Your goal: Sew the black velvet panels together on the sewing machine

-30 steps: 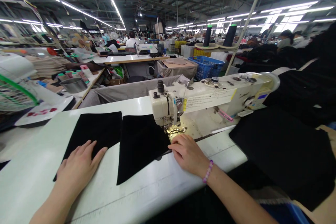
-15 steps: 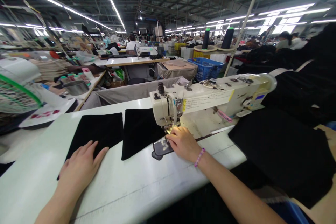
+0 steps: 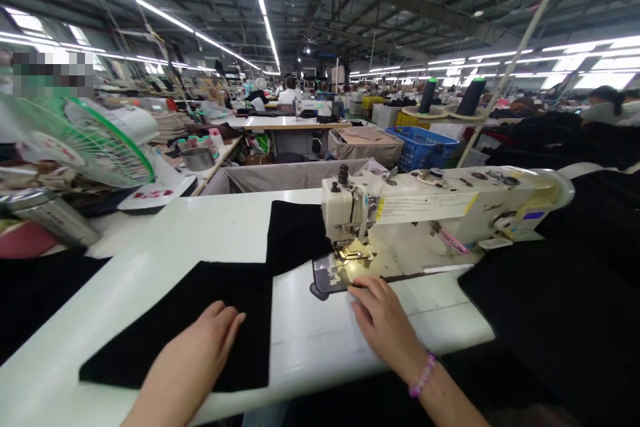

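My left hand rests on a black fabric piece lying on the pale table. Its fingers are bent and pressed together on the cloth. Further back, a second black fabric piece reaches up to the head of the sewing machine; the two pieces meet or overlap at a corner. My right hand, with a beaded bracelet, is open, fingers apart, at the front edge of the lit needle plate. No cloth shows between its fingers.
Dark cloth is heaped right of the machine. A green fan and a metal flask stand at left. Behind are a blue basket, thread cones and a thread stand pole. Other people sit further back.
The view has swung left. My right hand has drawn back from the needle towards me. My left hand's fingers have curled, and its fabric piece has shifted nearer and turned.
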A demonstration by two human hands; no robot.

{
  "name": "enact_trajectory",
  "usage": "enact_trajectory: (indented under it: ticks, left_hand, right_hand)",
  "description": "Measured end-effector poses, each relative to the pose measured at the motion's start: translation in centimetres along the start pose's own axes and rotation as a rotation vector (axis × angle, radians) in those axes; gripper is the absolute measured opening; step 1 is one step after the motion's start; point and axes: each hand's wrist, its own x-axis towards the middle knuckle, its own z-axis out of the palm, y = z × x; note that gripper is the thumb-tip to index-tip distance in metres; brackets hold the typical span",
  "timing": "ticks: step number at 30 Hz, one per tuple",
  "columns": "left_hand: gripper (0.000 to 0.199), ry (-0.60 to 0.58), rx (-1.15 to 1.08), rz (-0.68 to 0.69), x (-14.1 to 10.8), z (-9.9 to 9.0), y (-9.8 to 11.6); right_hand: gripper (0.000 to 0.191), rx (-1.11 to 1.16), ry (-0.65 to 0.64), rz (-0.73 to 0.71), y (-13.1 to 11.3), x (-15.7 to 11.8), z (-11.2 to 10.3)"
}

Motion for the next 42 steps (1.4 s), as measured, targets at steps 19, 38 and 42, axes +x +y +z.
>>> enact_trajectory:
  ticks: [19,38,42]
  left_hand:
    - [0.034,0.000,-0.664,-0.108,-1.0,-1.3,-2.2]
    - [0.037,-0.105,-1.426,-0.383,0.0,-4.3,2.5]
    - [0.035,0.016,-1.440,-0.399,1.1,-4.0,2.6]
  right_hand:
    - [0.046,0.586,-0.212,0.122,-6.7,1.8,2.6]
    - [0.044,0.953,-0.192,0.748,-4.1,2.2,0.0]
    - [0.047,0.927,-0.201,0.744,-4.1,1.6,-0.3]
